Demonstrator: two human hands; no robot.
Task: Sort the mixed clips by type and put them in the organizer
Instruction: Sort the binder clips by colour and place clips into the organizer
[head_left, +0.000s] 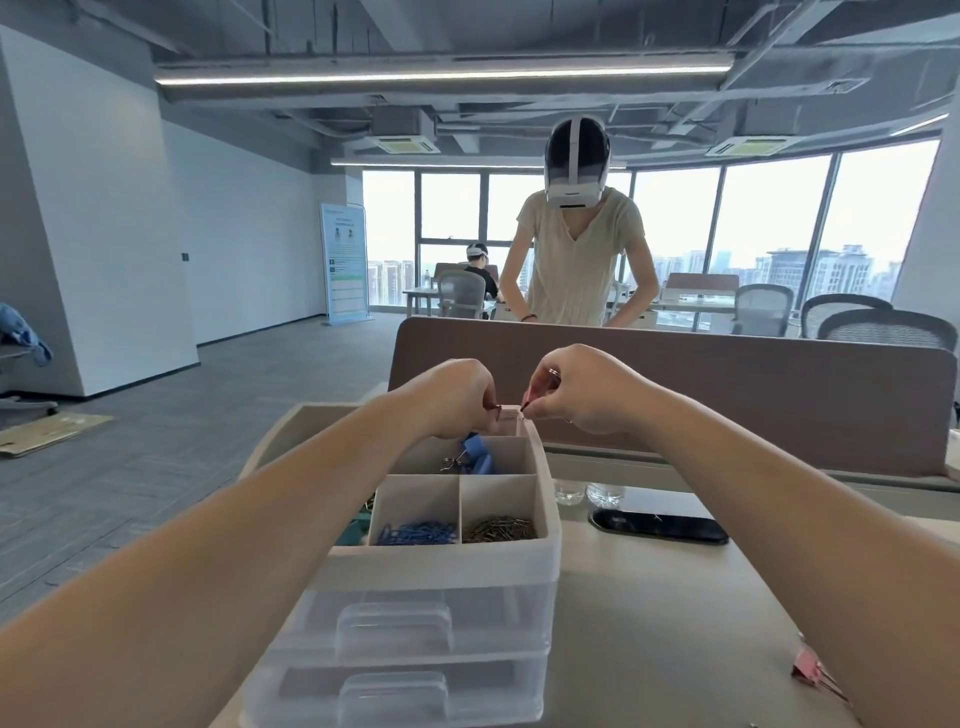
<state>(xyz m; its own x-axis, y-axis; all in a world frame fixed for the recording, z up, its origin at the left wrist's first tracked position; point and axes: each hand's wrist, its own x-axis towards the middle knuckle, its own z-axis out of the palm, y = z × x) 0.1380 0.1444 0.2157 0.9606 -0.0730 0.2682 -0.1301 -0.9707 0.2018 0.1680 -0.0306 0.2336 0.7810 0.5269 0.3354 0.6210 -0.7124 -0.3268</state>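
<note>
Cardboard (49, 434) lay flat on the floor at the left edge of the frame. Moving right, left hand (452, 397) was curled over the far end of the organizer (447, 558), fingertips pinched on something small at the back compartment, too tiny to make out. Below it, blue binder clips (478, 454) sat in the middle compartment, blue paper clips (415, 533) in the front-left one, bronze-coloured small clips (498, 529) in the front-right one. Two clear drawers underneath, both pushed in. Organizer itself sat centre-bottom on the pale desk (649, 623). Just right of centre, right hand (582, 392) was also closed in a pinch, holding a small dark clip (524, 408) right at the organizer's back rim, nearly touching the left fingertips. Further right, two clear cups (587, 492) and a black oval cable slot (660, 526) near the brown divider (727, 395). Bottom right corner, pink binder clip (810, 673) lay alone on the desk, partly hidden by the right forearm.
</note>
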